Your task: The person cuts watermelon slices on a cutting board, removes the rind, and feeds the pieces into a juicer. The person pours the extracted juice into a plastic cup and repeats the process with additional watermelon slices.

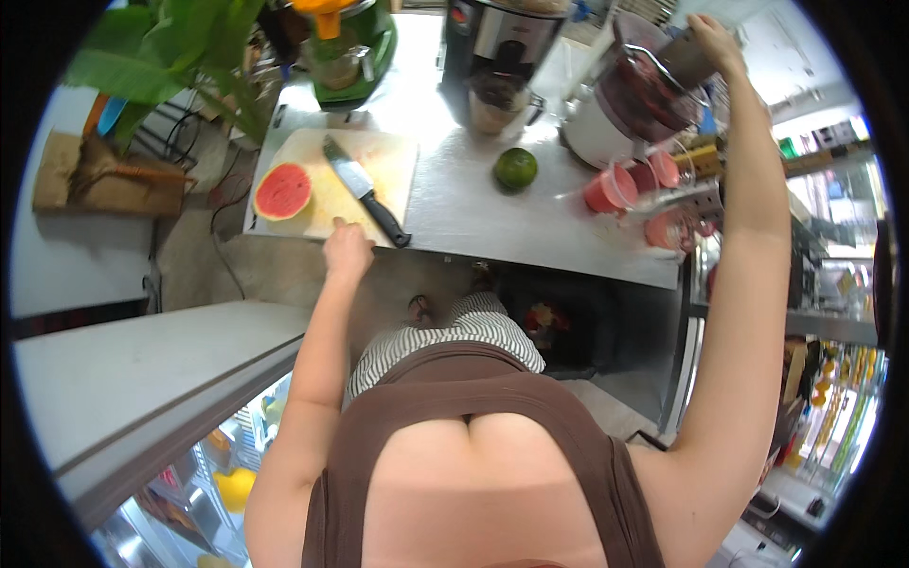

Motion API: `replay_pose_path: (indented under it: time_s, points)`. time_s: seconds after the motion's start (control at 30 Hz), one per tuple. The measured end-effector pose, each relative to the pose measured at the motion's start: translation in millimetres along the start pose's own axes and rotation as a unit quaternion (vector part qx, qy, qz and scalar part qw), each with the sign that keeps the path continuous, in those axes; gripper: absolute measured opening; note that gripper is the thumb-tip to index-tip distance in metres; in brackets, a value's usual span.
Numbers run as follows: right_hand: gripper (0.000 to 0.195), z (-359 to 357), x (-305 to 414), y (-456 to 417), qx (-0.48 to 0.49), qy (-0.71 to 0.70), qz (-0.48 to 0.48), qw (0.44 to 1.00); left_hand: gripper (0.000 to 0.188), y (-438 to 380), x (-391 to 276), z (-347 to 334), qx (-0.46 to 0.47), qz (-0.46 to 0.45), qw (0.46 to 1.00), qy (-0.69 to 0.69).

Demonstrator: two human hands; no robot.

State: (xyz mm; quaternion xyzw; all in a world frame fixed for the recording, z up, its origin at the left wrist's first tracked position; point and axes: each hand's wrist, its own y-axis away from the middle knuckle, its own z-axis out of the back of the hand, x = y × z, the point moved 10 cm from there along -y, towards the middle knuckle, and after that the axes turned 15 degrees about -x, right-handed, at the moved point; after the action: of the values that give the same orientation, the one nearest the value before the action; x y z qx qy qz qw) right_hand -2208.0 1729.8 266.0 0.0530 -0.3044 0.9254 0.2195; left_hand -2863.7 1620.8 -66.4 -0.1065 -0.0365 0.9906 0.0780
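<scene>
My right hand (714, 42) grips the top of a dark food pusher (683, 62), whose lower end sits in the feed opening of a white juicer (603, 131) with reddish pulp inside. My left hand (348, 247) rests at the near edge of a white cutting board (394, 153), its fingers bent; whether it pinches anything cannot be told. A halved watermelon (283, 192) lies cut face up on the board's left side. Right of it is a kitchen knife (362, 188) with a black handle pointing towards me. A green citrus fruit (515, 169) sits on the steel table (454, 206).
Several plastic cups of pink-red juice (611, 190) stand below the juicer. Behind are a black and silver appliance (508, 42), a glass jug (495, 106) and a green citrus juicer (355, 78). A white-topped fridge (156, 369) is at left; a dark bin (568, 334) stands under the table.
</scene>
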Motion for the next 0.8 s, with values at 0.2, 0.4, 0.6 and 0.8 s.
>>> replay_pose_path:
  time_s: [0.2,0.4,0.6,0.8]
  points:
    - [0.046,19,150,101,-0.17,0.185,0.205,0.946,0.025,-5,106,52,-0.264,0.181,0.925,0.205]
    - [0.051,-118,342,412,0.183,-0.283,0.218,0.916,0.076,-60,237,18,-0.269,0.326,0.875,0.238]
    - [0.051,-182,368,497,0.311,-0.206,0.079,0.924,0.044,-79,207,-10,-0.177,0.318,0.838,0.407]
    - [0.034,-196,364,500,0.341,-0.23,0.043,0.911,0.061,-66,184,2,-0.199,0.342,0.79,0.469]
